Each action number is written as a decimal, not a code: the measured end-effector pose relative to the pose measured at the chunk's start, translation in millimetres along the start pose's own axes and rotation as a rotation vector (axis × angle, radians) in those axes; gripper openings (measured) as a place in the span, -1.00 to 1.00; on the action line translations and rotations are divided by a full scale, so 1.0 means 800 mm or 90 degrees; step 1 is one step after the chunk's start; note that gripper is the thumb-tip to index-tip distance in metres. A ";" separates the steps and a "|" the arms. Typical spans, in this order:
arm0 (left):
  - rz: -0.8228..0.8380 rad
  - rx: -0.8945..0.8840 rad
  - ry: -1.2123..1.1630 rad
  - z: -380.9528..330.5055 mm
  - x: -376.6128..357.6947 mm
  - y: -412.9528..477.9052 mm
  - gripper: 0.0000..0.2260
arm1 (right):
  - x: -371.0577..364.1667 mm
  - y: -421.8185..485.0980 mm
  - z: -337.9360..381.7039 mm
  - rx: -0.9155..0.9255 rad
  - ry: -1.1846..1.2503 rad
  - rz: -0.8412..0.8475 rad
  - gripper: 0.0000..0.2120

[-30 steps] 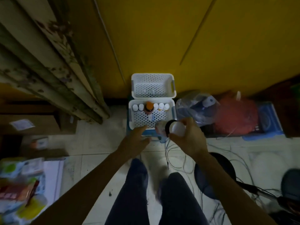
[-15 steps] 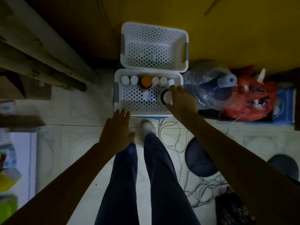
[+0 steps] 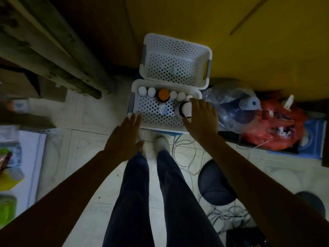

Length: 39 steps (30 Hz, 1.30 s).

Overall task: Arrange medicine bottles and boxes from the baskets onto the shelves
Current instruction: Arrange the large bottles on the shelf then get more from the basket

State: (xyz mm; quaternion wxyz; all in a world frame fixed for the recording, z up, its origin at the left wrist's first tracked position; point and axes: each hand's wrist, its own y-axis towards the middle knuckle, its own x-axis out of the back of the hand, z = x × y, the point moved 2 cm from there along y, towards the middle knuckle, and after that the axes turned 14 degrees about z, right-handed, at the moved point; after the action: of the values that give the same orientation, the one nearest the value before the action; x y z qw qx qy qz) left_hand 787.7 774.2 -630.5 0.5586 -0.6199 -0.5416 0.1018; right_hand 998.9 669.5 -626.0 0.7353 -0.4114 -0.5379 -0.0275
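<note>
Two white perforated baskets stand on the floor ahead of my feet. The far basket [image 3: 178, 39] looks nearly empty. Along the back wall of the near basket [image 3: 132, 104] stand several white-capped bottles [image 3: 142, 90] and an orange-capped bottle [image 3: 163, 94]. My right hand [image 3: 203, 120] reaches into its right side, thumb and index finger around a wide white-capped bottle [image 3: 184, 108] that sits low in the basket. Fingers straight and together, my left hand [image 3: 122, 139] hovers at the near basket's front left rim and holds nothing. A small blue-labelled item [image 3: 163, 110] lies on the basket floor.
Wooden shelf boards [image 3: 44, 50] rise at the left. A clear plastic bag [image 3: 231, 104] and a red bag [image 3: 277, 125] lie right of the baskets. Loose cables [image 3: 187, 157] and a dark round object [image 3: 213, 186] are by my right leg. Packages [image 3: 10, 157] lie far left.
My right hand has carried the wide bottle from above the floor down into the near basket's right side. My left hand drew back from the rim, then moved forward to it again.
</note>
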 end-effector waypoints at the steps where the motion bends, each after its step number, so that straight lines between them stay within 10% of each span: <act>1: -0.031 0.002 0.011 -0.002 0.009 -0.012 -0.24 | 0.007 -0.015 0.007 0.025 0.012 -0.014 -0.37; 13: -0.395 0.256 0.056 0.022 -0.037 -0.293 -0.16 | 0.076 -0.225 0.228 0.550 -0.075 0.006 -0.33; 24: -0.654 0.645 0.093 0.106 -0.197 -0.670 -0.34 | 0.095 -0.512 0.491 1.132 -0.306 -0.216 -0.31; 39: -0.751 0.838 0.272 0.171 -0.240 -1.154 -0.30 | 0.212 -0.922 0.766 1.251 -0.223 -0.453 -0.44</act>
State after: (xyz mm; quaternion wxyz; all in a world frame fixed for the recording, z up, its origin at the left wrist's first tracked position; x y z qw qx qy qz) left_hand 97.5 508.4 -29.8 0.8497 0.1966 -0.4884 -0.0292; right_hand 242.7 639.8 -12.8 0.6071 0.5467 -0.5120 0.2653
